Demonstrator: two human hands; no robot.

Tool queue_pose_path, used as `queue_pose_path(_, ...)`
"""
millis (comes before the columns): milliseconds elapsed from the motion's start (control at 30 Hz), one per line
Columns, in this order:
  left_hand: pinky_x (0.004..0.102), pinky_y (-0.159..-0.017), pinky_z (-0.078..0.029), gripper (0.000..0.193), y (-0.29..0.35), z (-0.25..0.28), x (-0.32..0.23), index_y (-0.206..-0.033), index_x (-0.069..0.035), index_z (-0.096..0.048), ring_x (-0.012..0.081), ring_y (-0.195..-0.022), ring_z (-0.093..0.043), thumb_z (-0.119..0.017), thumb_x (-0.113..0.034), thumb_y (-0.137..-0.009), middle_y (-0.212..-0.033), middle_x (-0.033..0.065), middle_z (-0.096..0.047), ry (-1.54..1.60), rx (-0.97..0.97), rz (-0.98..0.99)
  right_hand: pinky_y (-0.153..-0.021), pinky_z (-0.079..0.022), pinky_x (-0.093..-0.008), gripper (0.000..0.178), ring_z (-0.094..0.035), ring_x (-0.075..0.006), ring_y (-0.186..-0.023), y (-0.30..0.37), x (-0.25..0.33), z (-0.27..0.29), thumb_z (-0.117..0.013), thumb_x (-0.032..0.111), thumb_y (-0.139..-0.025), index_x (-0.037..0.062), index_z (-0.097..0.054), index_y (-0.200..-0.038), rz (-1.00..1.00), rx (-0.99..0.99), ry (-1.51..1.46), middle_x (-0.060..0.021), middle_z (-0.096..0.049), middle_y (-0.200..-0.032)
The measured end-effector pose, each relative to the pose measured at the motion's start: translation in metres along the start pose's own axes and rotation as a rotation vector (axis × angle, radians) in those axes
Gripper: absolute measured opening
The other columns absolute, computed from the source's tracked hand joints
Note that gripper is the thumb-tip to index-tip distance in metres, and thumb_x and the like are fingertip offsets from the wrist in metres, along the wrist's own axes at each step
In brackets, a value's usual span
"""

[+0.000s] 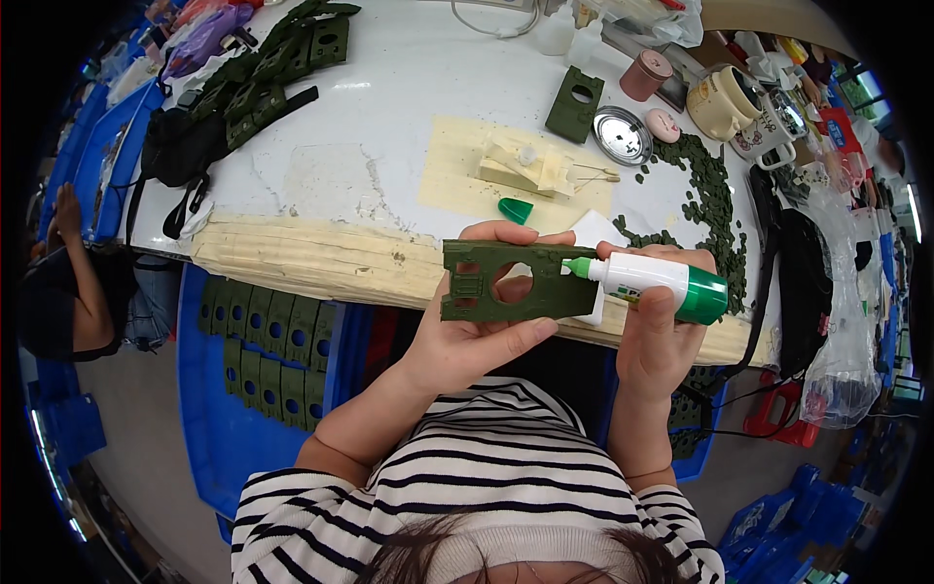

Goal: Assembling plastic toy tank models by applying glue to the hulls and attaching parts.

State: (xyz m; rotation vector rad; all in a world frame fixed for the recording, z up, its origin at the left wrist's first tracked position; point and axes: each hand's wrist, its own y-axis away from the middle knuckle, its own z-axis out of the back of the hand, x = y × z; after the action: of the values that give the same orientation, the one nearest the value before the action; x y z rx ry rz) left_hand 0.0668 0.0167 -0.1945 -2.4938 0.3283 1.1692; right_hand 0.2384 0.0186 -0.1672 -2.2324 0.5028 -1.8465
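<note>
My left hand (443,346) grips a dark green plastic model tank hull part (559,282) with a large round hole, holding it above the table's front edge. In my right hand (654,336) is a white and green glue bottle (647,277), tilted sideways. Its green nozzle tip is at the right end of the hull part, touching or nearly so. A loose green cap (516,210) lies on the table just beyond my left hand. Another green hull part (575,104) lies farther back. Many small green pieces (705,185) are spread to the right.
A taped block (525,165) with a thin stick stands on yellowed tape. Beside the small pieces are a round metal tin (623,134), a pink canister (646,74) and mugs (722,103). Blue bins (219,428) with hull parts sit below; more green parts (282,73) pile far left.
</note>
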Motion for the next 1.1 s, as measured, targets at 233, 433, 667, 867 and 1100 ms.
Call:
queue_pose_path(233,0.0326,-0.098,-0.047,0.060,-0.0007,0.0002,-0.0003,-0.132,-0.007,-0.028,0.0224,-0.125,-0.046,-0.056,0.013,-0.083,-0.140,0.0207,-0.037,0.010,-0.009,-0.001,-0.080,-0.050,-0.0307,0.040,-0.065,-0.0223,-0.089,-0.0008,-0.0008,-0.0002,-0.071,0.028,-0.084,-0.0007,-0.049,-0.103,0.000,0.000,0.008,-0.0182,-0.066,-0.094)
queue_pose_path(433,0.0344,-0.099,-0.047,0.061,-0.0022,0.0025,0.0011,-0.133,-0.007,-0.028,0.0239,-0.126,-0.045,-0.057,0.012,-0.083,-0.140,0.0213,-0.037,0.094,-0.015,0.016,-0.087,-0.047,-0.0369,0.046,-0.063,-0.0278,-0.098,0.0003,-0.0015,0.0031,-0.063,0.040,-0.088,0.0000,-0.047,-0.102,-0.045,0.032,-0.004,-0.0157,-0.060,-0.095)
queue_pose_path(667,0.0347,-0.099,-0.047,0.061,-0.0015,0.0017,0.0001,-0.133,-0.006,-0.028,0.0249,-0.125,-0.047,-0.057,0.012,-0.083,-0.140,0.0223,-0.038,0.073,-0.033,0.011,-0.078,-0.049,-0.0293,0.045,-0.062,-0.0190,-0.087,-0.0013,-0.0024,-0.0028,-0.069,0.036,-0.085,0.0003,-0.048,-0.101,0.010,0.013,0.021,-0.0208,-0.067,-0.096)
queue_pose_path(867,0.0343,-0.099,-0.047,0.061,-0.0013,0.0015,0.0011,-0.133,-0.006,-0.028,0.0249,-0.125,-0.047,-0.057,0.012,-0.083,-0.140,0.0231,-0.037,0.054,-0.025,-0.008,-0.079,-0.048,-0.0299,0.043,-0.062,-0.0193,-0.088,-0.0007,-0.0046,-0.0007,-0.070,0.034,-0.085,0.0000,-0.049,-0.100,0.028,0.027,0.034,-0.0204,-0.067,-0.096)
queue_pose_path(1100,0.0343,-0.099,-0.047,0.060,-0.0012,0.0014,0.0014,-0.133,-0.006,-0.027,0.0248,-0.125,-0.046,-0.056,0.012,-0.083,-0.140,0.0228,-0.036,0.037,-0.019,-0.009,-0.080,-0.048,-0.0304,0.042,-0.062,-0.0203,-0.088,-0.0001,-0.0046,-0.0008,-0.070,0.033,-0.085,-0.0006,-0.050,-0.101,0.043,0.016,0.042,-0.0199,-0.067,-0.096)
